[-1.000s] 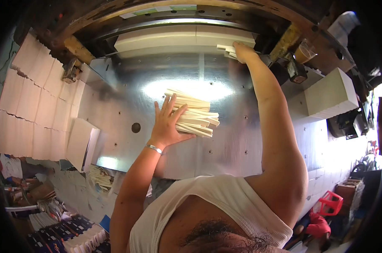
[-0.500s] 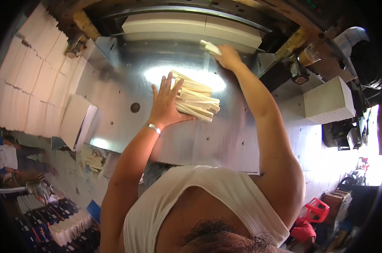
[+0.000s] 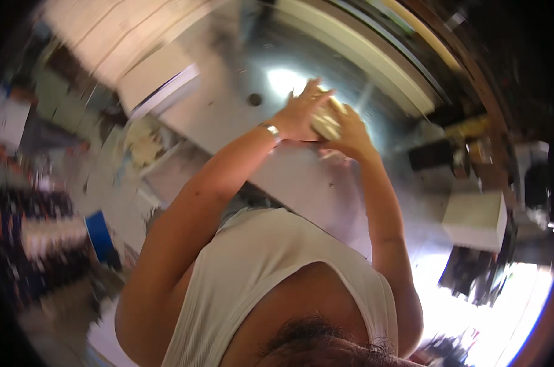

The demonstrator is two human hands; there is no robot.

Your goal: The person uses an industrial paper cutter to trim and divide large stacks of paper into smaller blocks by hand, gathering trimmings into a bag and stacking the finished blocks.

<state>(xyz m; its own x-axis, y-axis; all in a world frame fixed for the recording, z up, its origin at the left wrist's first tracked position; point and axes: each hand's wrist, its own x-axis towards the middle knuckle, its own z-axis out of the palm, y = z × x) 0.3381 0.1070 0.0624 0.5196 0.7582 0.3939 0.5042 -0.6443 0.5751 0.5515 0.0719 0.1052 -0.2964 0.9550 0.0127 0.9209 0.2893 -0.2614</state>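
Observation:
A pile of cream strips, which look like trimmed paper offcuts, lies on the metal table between my two hands. Against its left side presses my left hand, a bracelet at its wrist and its fingers over the pile's far edge. From the right, my right hand grips the same pile with its fingers around the side. Motion blur and the hands hide most of the strips.
Tall stacks of pale paper stand at the far left, with a block of paper nearer. A long pale block lines the machine's far bar. At the right sits a white block; scraps lie at lower left.
My right hand has come back from the far right to the pile. The strips are now squeezed closer together between both hands. The whole view has turned as my head moved.

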